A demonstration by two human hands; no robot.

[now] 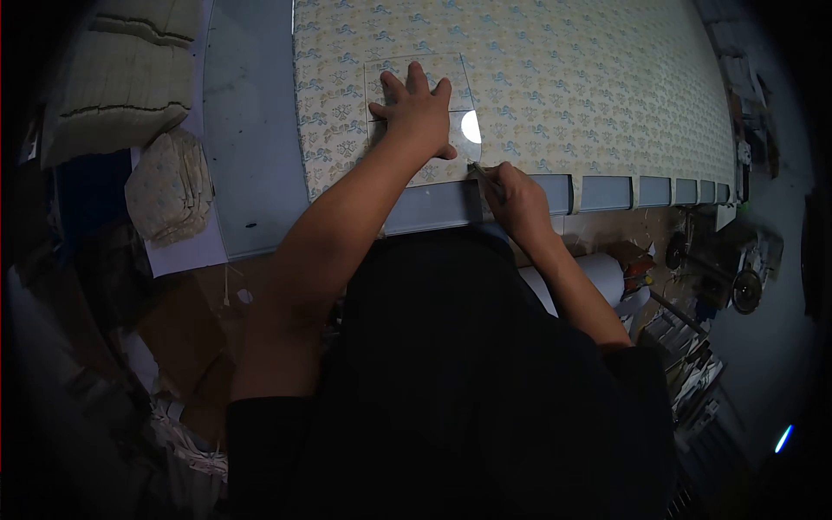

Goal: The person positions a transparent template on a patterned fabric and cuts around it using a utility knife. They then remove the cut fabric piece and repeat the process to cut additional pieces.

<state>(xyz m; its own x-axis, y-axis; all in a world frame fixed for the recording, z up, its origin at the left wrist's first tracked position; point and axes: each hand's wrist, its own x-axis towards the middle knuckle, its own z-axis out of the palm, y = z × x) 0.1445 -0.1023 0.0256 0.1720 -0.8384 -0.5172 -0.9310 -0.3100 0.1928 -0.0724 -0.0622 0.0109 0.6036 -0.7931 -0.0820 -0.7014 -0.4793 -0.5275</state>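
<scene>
My left hand (pixel 416 117) lies flat with fingers spread on a clear rectangular template (pixel 463 87), pressing it against patterned fabric (pixel 563 78). The fabric is cream with small blue and tan motifs. At the template's lower right corner, my right hand (pixel 518 199) is closed around a slim pen-like tool (pixel 477 168). Its tip points at the template's edge, close to a bright round reflection on the clear sheet. Along the near edge of the fabric, several rectangular gaps show the grey table, with narrow strips left between them.
The grey table (pixel 251 113) carries the fabric. To the left are a stack of patterned cut pieces (pixel 171 186) and pale cushion-like bundles (pixel 121 95). Below the table's edge on the right lie a white roll (pixel 598 279) and assorted clutter. Cardboard (pixel 184 334) stands at lower left.
</scene>
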